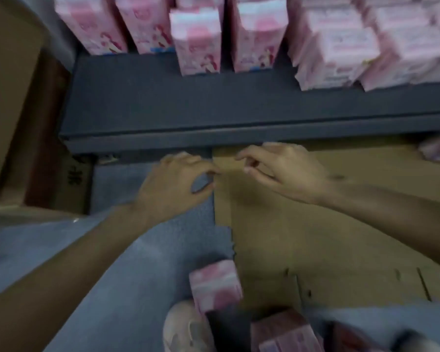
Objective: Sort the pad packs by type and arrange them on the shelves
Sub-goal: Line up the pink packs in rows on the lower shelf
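From the head camera we count four tall pink pad packs standing on the dark shelf at twelve o'clock, and a heap of flatter pink packs at one o'clock, too blurred to count. At centre, our left hand and right hand each pinch the near corner of a flat cardboard sheet that spreads toward four o'clock. Two more pink packs lie at six o'clock beside a shoe. A brown carton sits at nine o'clock.
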`<state>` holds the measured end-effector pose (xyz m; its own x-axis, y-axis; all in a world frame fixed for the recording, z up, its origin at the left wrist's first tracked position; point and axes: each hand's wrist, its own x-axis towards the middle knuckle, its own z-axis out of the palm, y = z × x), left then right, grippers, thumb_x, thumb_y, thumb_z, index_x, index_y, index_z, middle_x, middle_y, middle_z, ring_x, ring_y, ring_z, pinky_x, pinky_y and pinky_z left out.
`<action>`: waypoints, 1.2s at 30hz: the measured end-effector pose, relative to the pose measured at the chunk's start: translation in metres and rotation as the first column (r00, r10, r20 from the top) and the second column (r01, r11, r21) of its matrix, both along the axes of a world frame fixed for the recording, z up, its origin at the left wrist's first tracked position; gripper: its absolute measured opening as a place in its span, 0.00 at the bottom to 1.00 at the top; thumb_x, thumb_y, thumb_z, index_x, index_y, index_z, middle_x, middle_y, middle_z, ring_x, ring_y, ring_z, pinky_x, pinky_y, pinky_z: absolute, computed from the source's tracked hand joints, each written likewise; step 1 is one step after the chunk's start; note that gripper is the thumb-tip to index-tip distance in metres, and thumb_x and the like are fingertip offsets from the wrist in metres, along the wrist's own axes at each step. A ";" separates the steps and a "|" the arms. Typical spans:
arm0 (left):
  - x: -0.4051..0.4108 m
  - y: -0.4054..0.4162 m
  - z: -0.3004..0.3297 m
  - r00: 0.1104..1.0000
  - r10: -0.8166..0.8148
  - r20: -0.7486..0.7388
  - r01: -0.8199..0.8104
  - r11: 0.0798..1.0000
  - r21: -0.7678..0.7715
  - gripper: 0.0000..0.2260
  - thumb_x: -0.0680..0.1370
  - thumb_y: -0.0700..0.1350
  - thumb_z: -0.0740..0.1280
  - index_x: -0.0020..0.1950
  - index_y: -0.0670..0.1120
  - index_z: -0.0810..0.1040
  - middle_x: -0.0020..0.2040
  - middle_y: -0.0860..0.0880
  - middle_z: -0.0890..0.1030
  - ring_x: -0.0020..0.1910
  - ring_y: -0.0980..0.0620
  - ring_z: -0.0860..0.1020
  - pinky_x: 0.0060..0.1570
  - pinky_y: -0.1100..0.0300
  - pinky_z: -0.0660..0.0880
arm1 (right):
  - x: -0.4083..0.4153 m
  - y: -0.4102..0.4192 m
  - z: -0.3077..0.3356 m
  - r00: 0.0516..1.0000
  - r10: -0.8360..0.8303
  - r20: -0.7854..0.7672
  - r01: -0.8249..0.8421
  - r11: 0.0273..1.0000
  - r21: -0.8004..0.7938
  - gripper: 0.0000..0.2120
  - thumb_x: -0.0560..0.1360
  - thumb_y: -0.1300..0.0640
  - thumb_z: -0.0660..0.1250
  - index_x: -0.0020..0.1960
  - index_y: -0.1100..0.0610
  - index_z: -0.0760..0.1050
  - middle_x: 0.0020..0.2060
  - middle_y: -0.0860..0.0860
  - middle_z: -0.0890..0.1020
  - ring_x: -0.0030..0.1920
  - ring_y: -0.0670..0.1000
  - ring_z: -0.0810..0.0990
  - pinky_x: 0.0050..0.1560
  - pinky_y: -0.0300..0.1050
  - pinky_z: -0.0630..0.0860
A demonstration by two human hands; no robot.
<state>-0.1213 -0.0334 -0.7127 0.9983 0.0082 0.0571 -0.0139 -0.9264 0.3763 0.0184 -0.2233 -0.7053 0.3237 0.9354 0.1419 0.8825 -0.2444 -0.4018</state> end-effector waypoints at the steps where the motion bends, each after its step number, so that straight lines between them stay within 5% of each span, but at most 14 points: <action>1: -0.007 -0.016 -0.011 0.995 -0.056 -0.080 0.055 0.998 -0.019 0.19 0.73 0.58 0.58 0.55 0.52 0.81 0.50 0.52 0.83 0.48 0.47 0.79 0.49 0.51 0.76 | -0.007 -0.025 -0.009 1.000 0.003 -0.020 -0.005 0.998 -0.058 0.19 0.77 0.46 0.54 0.57 0.56 0.77 0.43 0.52 0.83 0.42 0.54 0.82 0.37 0.47 0.78; 4: -0.029 -0.062 -0.038 0.916 -0.136 -0.377 0.118 0.990 -0.071 0.31 0.68 0.69 0.54 0.65 0.55 0.75 0.61 0.53 0.77 0.58 0.49 0.75 0.55 0.53 0.73 | -0.029 -0.099 -0.034 0.997 0.031 -0.070 -0.046 0.974 -0.222 0.18 0.77 0.47 0.56 0.57 0.57 0.77 0.41 0.54 0.83 0.41 0.55 0.82 0.38 0.47 0.79; 6: -0.043 -0.084 -0.050 0.785 -0.180 -0.592 0.169 0.983 -0.075 0.41 0.62 0.75 0.55 0.73 0.60 0.61 0.68 0.55 0.67 0.65 0.52 0.67 0.58 0.56 0.70 | -0.042 -0.138 -0.048 0.996 0.046 -0.082 -0.068 0.957 -0.282 0.15 0.76 0.50 0.60 0.56 0.56 0.77 0.38 0.53 0.82 0.40 0.55 0.82 0.37 0.44 0.78; 9: -0.061 -0.115 -0.066 0.561 -0.233 -0.794 0.314 0.948 -0.055 0.48 0.63 0.71 0.70 0.75 0.60 0.50 0.71 0.53 0.57 0.68 0.51 0.61 0.54 0.60 0.67 | -0.067 -0.188 -0.069 0.989 0.101 -0.110 -0.130 0.943 -0.306 0.14 0.74 0.46 0.59 0.55 0.53 0.71 0.39 0.53 0.81 0.40 0.55 0.82 0.36 0.43 0.79; 10: -0.066 -0.120 -0.068 0.546 -0.220 -0.808 0.337 0.941 -0.028 0.47 0.64 0.67 0.72 0.75 0.58 0.51 0.70 0.52 0.58 0.66 0.50 0.63 0.51 0.59 0.67 | -0.075 -0.197 -0.075 0.986 0.134 -0.103 -0.159 0.939 -0.305 0.15 0.73 0.45 0.60 0.55 0.52 0.69 0.41 0.52 0.81 0.42 0.54 0.81 0.38 0.43 0.79; 15: -0.068 -0.135 -0.064 0.663 -0.117 -0.740 0.254 0.964 0.075 0.32 0.68 0.55 0.72 0.68 0.52 0.62 0.59 0.48 0.68 0.57 0.47 0.72 0.49 0.53 0.74 | -0.125 -0.217 -0.104 0.967 0.198 -0.162 -0.236 0.934 -0.267 0.35 0.61 0.34 0.71 0.61 0.51 0.72 0.54 0.50 0.79 0.56 0.49 0.68 0.55 0.44 0.71; 18: -0.063 -0.132 -0.055 0.714 -0.078 -0.696 0.134 0.991 0.026 0.33 0.66 0.52 0.73 0.67 0.50 0.63 0.59 0.47 0.70 0.56 0.45 0.73 0.50 0.55 0.71 | -0.151 -0.204 -0.107 0.934 0.226 -0.276 -0.338 0.808 -0.482 0.49 0.58 0.33 0.74 0.72 0.51 0.61 0.67 0.51 0.69 0.66 0.54 0.62 0.64 0.50 0.62; 20: -0.061 -0.129 -0.050 0.751 -0.044 -0.659 0.060 0.998 0.001 0.35 0.65 0.52 0.75 0.68 0.49 0.64 0.60 0.46 0.72 0.56 0.46 0.74 0.47 0.58 0.67 | -0.161 -0.195 -0.109 0.923 0.229 -0.309 -0.375 0.713 -0.593 0.50 0.62 0.38 0.75 0.75 0.52 0.55 0.71 0.51 0.62 0.69 0.55 0.60 0.65 0.51 0.60; 25: -0.055 -0.112 -0.034 0.788 0.082 -0.610 -0.136 0.990 -0.043 0.34 0.64 0.54 0.78 0.65 0.51 0.66 0.55 0.51 0.76 0.52 0.49 0.75 0.46 0.60 0.67 | -0.151 -0.193 -0.103 0.904 0.056 -0.424 -0.300 0.789 -0.536 0.36 0.63 0.45 0.73 0.65 0.50 0.61 0.57 0.47 0.72 0.55 0.49 0.73 0.51 0.44 0.67; 28: -0.047 -0.095 -0.031 0.814 0.127 -0.566 -0.227 0.968 -0.109 0.32 0.63 0.58 0.77 0.63 0.55 0.68 0.54 0.54 0.77 0.50 0.51 0.75 0.49 0.57 0.71 | -0.116 -0.188 -0.079 0.875 -0.148 -0.461 -0.150 0.823 -0.548 0.38 0.64 0.43 0.74 0.68 0.49 0.60 0.56 0.47 0.73 0.52 0.48 0.74 0.46 0.38 0.66; 31: -0.037 -0.086 -0.038 0.841 0.144 -0.522 -0.295 0.930 -0.219 0.30 0.65 0.57 0.77 0.63 0.57 0.69 0.55 0.57 0.76 0.54 0.53 0.75 0.52 0.59 0.71 | -0.072 -0.180 -0.070 0.851 -0.290 -0.438 0.071 0.890 -0.451 0.40 0.64 0.43 0.75 0.71 0.52 0.63 0.58 0.50 0.72 0.56 0.52 0.75 0.55 0.42 0.71; 36: -0.014 -0.085 -0.061 0.826 0.158 -0.541 -0.444 0.774 -0.452 0.32 0.70 0.47 0.76 0.69 0.56 0.64 0.59 0.54 0.74 0.56 0.53 0.76 0.52 0.59 0.76 | -0.031 -0.154 -0.070 0.795 -0.552 -0.251 0.432 0.806 -0.405 0.44 0.66 0.40 0.73 0.73 0.55 0.57 0.65 0.56 0.72 0.59 0.59 0.75 0.56 0.49 0.72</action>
<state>-0.1348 -0.1180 -0.7736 0.8408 0.1987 -0.5036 0.5305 -0.4880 0.6931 -0.0122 -0.3774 -0.7749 0.7220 0.6051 -0.3355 0.4247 -0.7704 -0.4756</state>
